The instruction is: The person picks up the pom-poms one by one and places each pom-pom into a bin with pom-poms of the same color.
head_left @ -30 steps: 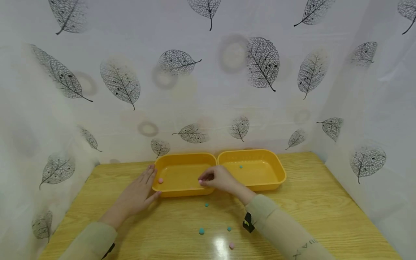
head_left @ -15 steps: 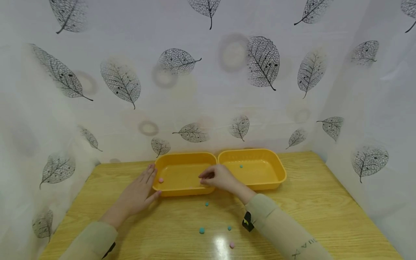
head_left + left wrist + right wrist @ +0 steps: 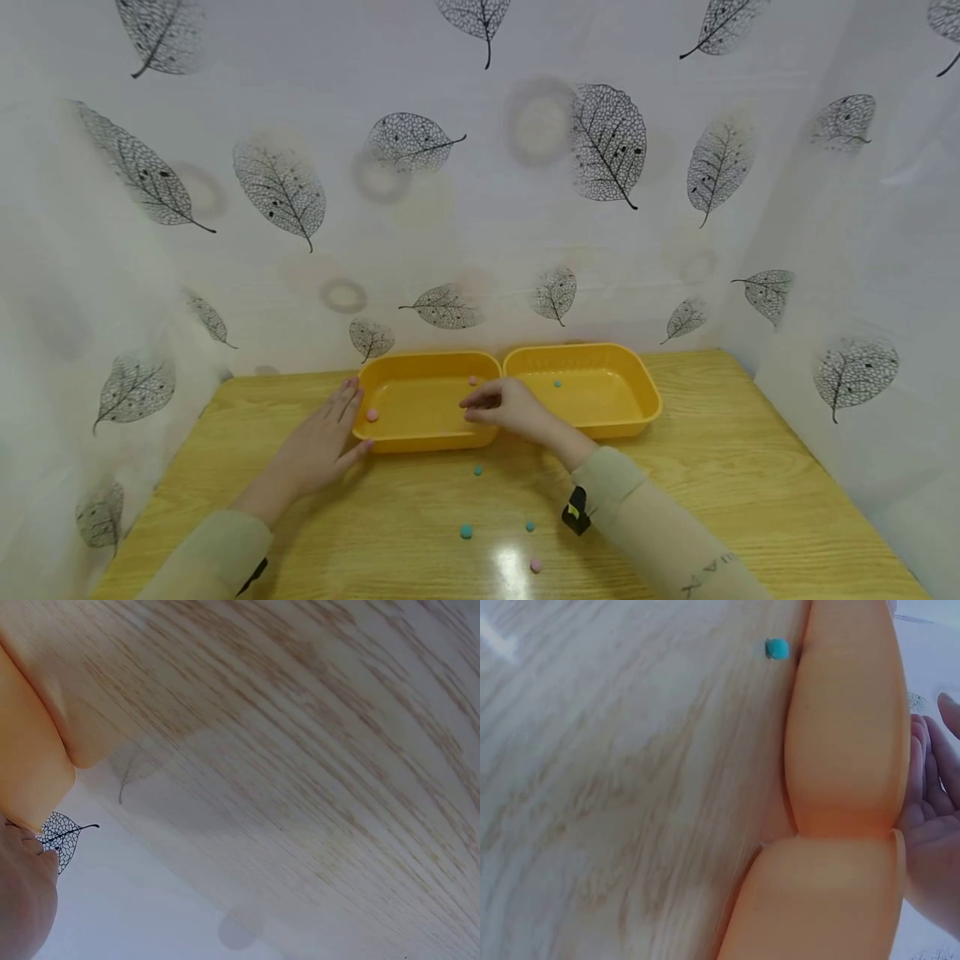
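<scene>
Left hand (image 3: 317,440) spread, touching tray (image 3: 420,404), right (image 3: 513,410) relaxed

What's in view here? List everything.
Sheeting: count unclear, white, black-leaf print, back and sides
Table: 1, yellowish wood, foreground
Left tray: 1, yellow, table's far edge
Right tray: 1, yellow, beside left tray
Small pieces: 3, pink, left tray (2), table (1)
Further pieces: 4, teal, right tray (1), table (3)
Sleeves: 2, beige, on arms
Wrist devices: 2, black, beside sleeves
Left grip: 1, bare, touching left tray
Right grip: 1, bare, extending over left tray
</scene>
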Motion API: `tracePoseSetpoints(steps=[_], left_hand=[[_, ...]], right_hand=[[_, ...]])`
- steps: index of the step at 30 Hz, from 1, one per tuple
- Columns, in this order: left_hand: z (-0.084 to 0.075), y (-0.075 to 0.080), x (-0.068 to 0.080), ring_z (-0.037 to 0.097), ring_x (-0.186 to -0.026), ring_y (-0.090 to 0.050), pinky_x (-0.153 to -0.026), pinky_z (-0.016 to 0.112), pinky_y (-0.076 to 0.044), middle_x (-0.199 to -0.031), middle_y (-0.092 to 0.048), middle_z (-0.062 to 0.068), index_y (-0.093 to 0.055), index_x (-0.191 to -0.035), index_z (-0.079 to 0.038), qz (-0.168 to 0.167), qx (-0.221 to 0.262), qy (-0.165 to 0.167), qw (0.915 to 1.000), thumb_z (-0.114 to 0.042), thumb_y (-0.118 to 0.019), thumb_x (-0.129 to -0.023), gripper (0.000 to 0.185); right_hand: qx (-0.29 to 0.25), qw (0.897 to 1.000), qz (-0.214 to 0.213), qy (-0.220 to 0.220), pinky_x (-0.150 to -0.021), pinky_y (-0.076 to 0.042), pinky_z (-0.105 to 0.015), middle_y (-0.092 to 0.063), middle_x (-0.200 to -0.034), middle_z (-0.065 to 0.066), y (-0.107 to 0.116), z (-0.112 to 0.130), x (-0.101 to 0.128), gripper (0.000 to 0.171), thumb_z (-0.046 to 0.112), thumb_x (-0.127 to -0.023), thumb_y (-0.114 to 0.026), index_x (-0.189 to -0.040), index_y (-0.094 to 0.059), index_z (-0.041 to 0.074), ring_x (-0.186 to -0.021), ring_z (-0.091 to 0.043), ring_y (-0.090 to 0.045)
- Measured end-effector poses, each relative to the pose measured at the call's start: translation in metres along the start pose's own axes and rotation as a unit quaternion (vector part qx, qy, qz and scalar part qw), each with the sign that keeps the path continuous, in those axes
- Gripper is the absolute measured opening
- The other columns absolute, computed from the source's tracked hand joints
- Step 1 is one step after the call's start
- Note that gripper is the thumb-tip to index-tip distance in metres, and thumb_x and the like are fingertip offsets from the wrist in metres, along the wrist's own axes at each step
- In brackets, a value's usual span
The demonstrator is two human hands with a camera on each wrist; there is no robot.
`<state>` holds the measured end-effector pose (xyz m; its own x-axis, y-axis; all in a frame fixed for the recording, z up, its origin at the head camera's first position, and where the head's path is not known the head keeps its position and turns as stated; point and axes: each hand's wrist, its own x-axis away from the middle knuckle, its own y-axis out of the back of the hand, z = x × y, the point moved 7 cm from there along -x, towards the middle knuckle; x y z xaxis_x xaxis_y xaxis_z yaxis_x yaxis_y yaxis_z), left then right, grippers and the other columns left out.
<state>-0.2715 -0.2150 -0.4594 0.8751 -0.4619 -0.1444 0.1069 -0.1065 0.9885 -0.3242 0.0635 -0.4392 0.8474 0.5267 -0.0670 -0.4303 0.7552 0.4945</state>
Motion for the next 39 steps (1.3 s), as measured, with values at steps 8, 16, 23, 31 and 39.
tracePoseSetpoints(steps=[8,16,23,31,39], left_hand=[[0.0,0.0,0.0,0.046,-0.161,-0.025,-0.13,0.06,-0.03,-0.172,-0.023,0.03,-0.031,-0.16,0.013,0.002,0.003,0.0,1.0,-0.043,-0.061,-0.106,0.083],[0.0,-0.001,0.0,0.047,-0.161,-0.026,-0.13,0.06,-0.031,-0.172,-0.024,0.031,-0.031,-0.16,0.013,0.0,-0.001,-0.001,1.0,-0.044,-0.06,-0.106,0.084],[-0.001,0.0,0.001,0.046,-0.161,-0.026,-0.129,0.06,-0.031,-0.172,-0.025,0.031,-0.032,-0.159,0.013,0.001,0.0,0.002,1.0,-0.044,-0.06,-0.106,0.083],[0.0,-0.001,0.001,0.046,-0.162,-0.024,-0.13,0.059,-0.03,-0.173,-0.023,0.03,-0.031,-0.16,0.012,0.002,0.002,0.006,1.0,-0.046,-0.058,-0.107,0.083],[0.0,-0.001,0.001,0.046,-0.161,-0.024,-0.13,0.059,-0.031,-0.172,-0.023,0.031,-0.031,-0.16,0.013,-0.003,0.0,0.001,1.0,-0.045,-0.059,-0.107,0.083]], right_hand=[[-0.024,0.999,0.031,-0.002,-0.101,-0.061,-0.027,-0.075,-0.131,-0.021,0.006,0.004,0.001,0.026,0.01,-0.099,-0.075,-0.121,-0.077,-0.004,-0.132,-0.036,-0.067],[-0.028,0.998,0.058,0.006,-0.101,-0.062,-0.03,-0.071,-0.138,-0.023,0.018,0.012,0.01,0.03,0.012,-0.1,-0.074,-0.124,-0.074,-0.006,-0.125,-0.032,-0.071],[-0.011,0.998,0.066,0.011,-0.084,-0.061,-0.019,-0.077,-0.122,-0.025,0.03,0.015,0.021,0.029,0.012,-0.099,-0.075,-0.123,-0.075,-0.005,-0.097,-0.008,-0.074],[0.003,0.996,0.071,0.046,-0.085,-0.063,-0.021,-0.078,-0.117,-0.027,0.039,0.016,0.036,0.023,0.009,-0.099,-0.074,-0.117,-0.077,-0.006,-0.094,-0.007,-0.074],[0.013,0.996,0.078,0.04,-0.089,-0.062,-0.022,-0.079,-0.115,-0.024,0.047,0.011,0.053,0.024,0.01,-0.099,-0.075,-0.118,-0.077,-0.005,-0.097,-0.004,-0.073]])
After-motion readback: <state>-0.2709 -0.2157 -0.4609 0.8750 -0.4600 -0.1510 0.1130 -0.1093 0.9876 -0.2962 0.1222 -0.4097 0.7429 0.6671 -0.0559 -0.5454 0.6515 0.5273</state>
